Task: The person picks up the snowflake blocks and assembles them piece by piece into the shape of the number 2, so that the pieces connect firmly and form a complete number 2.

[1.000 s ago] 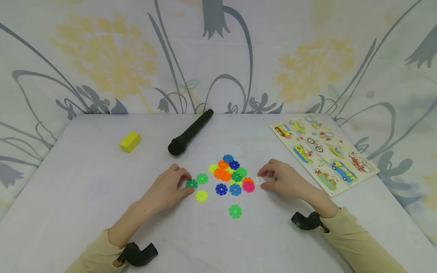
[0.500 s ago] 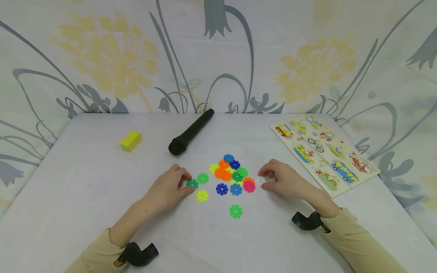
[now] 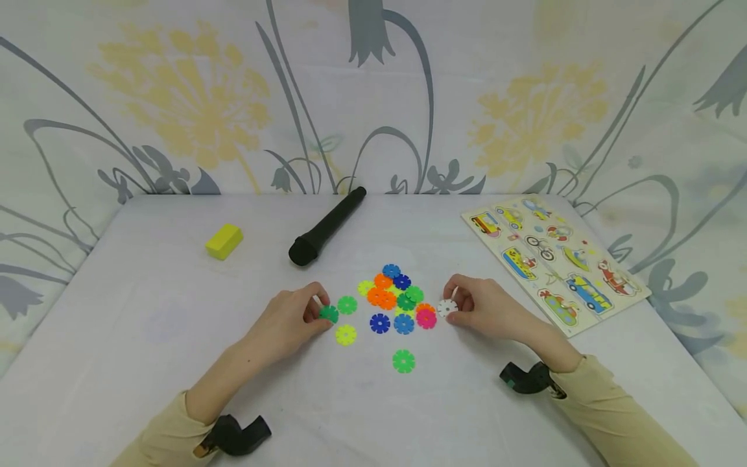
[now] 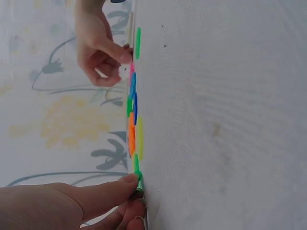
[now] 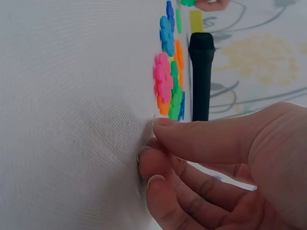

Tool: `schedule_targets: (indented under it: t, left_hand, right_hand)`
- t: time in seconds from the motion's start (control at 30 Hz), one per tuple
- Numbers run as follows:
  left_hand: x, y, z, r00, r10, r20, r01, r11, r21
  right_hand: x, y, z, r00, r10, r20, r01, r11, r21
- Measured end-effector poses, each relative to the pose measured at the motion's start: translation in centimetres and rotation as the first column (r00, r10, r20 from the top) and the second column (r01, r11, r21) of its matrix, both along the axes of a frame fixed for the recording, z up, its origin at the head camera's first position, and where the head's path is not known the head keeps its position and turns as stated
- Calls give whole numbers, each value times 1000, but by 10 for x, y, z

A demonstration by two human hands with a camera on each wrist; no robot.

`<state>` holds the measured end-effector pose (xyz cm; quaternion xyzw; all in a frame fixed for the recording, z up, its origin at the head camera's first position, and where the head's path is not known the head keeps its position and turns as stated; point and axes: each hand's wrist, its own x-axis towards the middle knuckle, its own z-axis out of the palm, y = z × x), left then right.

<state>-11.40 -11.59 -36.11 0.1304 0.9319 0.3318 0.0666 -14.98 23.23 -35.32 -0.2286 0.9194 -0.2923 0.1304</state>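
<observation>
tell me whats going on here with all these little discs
Someone has a notched disc in each hand: the left hand pinches a dark green disc, the right hand a white disc. Between them, other coloured discs lie on the white table, some overlapping. Farther back are a black microphone, a yellow block and a picture board.

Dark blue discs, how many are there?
2: the nearer dark blue disc left of the pink disc, the farther dark blue disc beside the farthest light blue disc. Others may be hidden.
</observation>
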Motion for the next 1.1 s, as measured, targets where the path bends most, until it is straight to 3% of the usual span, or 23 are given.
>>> schedule_targets:
  t: [0.2,0.33,0.43,0.6,0.87,0.93,1.1]
  left_hand:
    - [-1,-1,4,999,33,12,-33,997,73]
    - [-6,1,2,997,58,50,-67,977,204]
    - [-10,5,2,990,62,124,-102,933,346]
    - [-13,14,5,973,72,219,-179,833,523]
    - [-11,39,8,938,108,328,-310,680,664]
    - [-9,41,8,930,114,350,-336,652,680]
    - [-4,42,4,919,144,366,-370,634,679]
  right_hand:
    - [-1,-3,4,999,-6,-46,4,999,-40]
    - [-3,-11,5,994,-35,-102,22,992,-125]
    - [-1,-24,6,992,-51,-117,28,981,-192]
    - [6,-53,10,992,-82,-92,53,958,-283]
    - [3,-83,21,992,-107,-69,73,921,-383]
    - [4,-87,21,993,-104,-59,71,908,-412]
    - [5,-91,14,995,-92,-39,63,880,-471]
